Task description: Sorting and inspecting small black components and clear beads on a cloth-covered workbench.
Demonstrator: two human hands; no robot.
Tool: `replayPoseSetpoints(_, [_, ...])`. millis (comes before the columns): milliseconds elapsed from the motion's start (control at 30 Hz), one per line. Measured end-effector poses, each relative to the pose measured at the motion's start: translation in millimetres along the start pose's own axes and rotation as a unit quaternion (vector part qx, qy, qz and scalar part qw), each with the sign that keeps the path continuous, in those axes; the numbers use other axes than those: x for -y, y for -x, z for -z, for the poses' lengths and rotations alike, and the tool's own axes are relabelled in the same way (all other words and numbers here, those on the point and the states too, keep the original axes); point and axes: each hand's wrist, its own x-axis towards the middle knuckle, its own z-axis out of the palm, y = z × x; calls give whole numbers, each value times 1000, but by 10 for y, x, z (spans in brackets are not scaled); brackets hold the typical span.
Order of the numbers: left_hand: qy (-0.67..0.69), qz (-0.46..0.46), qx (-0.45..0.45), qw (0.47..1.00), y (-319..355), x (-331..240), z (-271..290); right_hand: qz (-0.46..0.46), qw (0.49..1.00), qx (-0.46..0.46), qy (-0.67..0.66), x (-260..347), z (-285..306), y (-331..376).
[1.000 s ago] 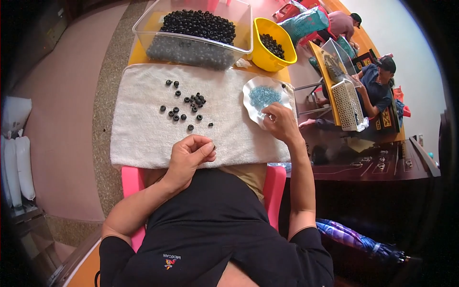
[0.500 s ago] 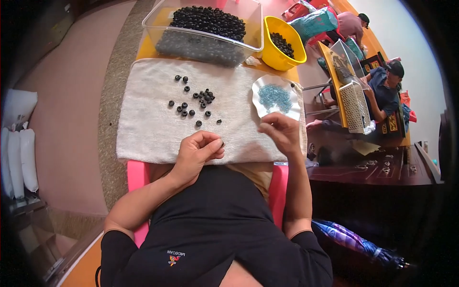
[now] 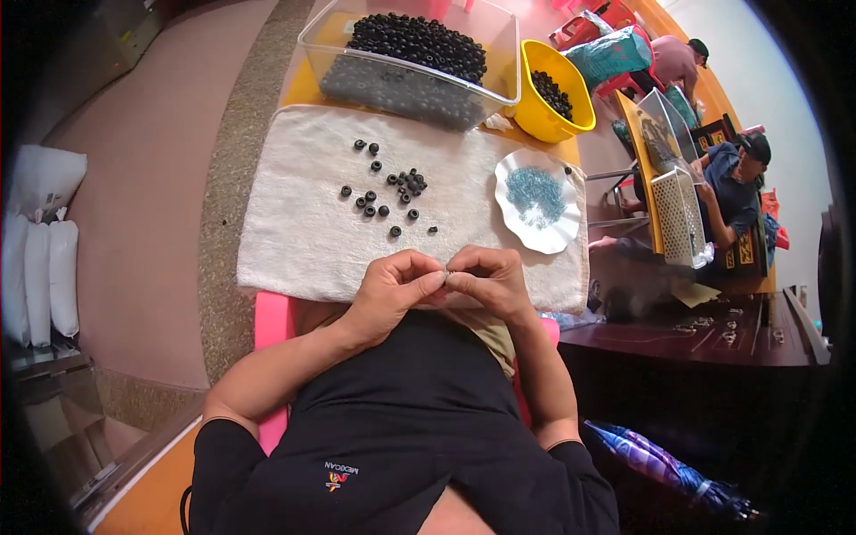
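My left hand (image 3: 397,290) and my right hand (image 3: 492,283) meet fingertip to fingertip over the near edge of a white towel (image 3: 299,192). Each is closed in a pinch. A small black bead showed at the left fingertips a moment before; now the fingers mostly cover it. Whatever the right fingers pinch is too small to name. Loose black beads (image 3: 384,211) lie scattered on the towel beyond my hands. To the right, a white wavy-edged plate (image 3: 551,239) carries a pile of tiny pale-blue pieces (image 3: 533,189).
A clear plastic bin (image 3: 406,78) full of black beads stands at the back, beside a yellow tub (image 3: 557,129) with more beads. One bead (image 3: 568,170) sits near the plate's rim. At right, another person (image 3: 736,187) works at a side table. A folded umbrella (image 3: 664,464) lies lower right.
My right hand has come from the plate's near rim leftward and toward me, meeting my left hand's fingertips. The whole view has shifted slightly, so the table appears farther right.
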Motion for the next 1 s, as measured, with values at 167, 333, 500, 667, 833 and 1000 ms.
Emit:
replayPoseSetpoints(167, [-4, 7, 0, 1000, 8, -13, 2, 59, 996, 3, 61, -46, 12, 6])
replayPoseSetpoints(333, [7, 7, 8, 1000, 1, -23, 2, 72, 992, -4, 108, -111, 42, 14])
replayPoseSetpoints(500, [16, 16, -6, 1000, -3, -19, 25, 148, 973, -25, 176, -180, -36, 19])
replayPoseSetpoints(667, [38, 16, -11, 999, -21, -41, 25, 249, 905, -60, 340, -166, -137, 31])
replayPoseSetpoints(833, [88, 18, -21, 996, -18, -79, 22, 307, 869, -84, 379, -184, -254, 13])
replayPoseSetpoints(1000, [79, 10, -28, 996, -29, -54, 49, 317, 860, -103, 386, -185, -300, -6])
